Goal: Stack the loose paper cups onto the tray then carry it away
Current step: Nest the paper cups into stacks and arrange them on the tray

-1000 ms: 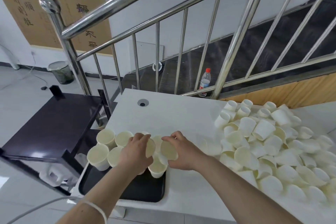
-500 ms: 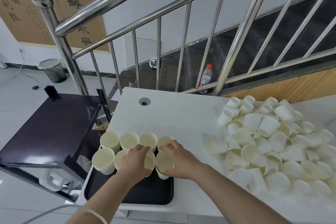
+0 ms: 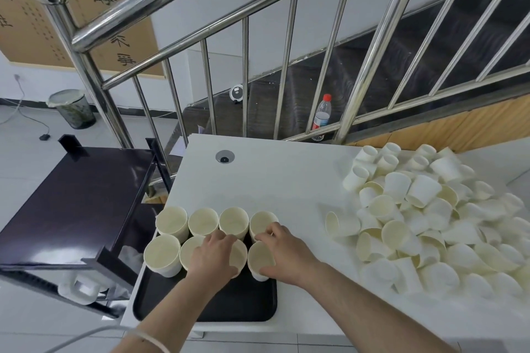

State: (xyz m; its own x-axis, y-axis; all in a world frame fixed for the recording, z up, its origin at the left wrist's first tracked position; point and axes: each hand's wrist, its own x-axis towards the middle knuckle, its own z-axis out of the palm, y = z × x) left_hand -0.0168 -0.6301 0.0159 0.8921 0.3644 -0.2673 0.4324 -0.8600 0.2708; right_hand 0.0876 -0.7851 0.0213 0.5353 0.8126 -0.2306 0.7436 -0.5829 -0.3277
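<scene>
Head view, cups now upright, tray

At the upper left of the frame we read dark Chinese characters on a tan wall panel, among them 海 and 不; the bottle's label stayed illegible.

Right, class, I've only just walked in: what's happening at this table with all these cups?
A person is setting paper cups upright in rows on a black tray at the near left of the white table. The left hand and right hand each rest on a cup in the second row; the back row holds four. A large pile of loose cups lies on the right.
</scene>
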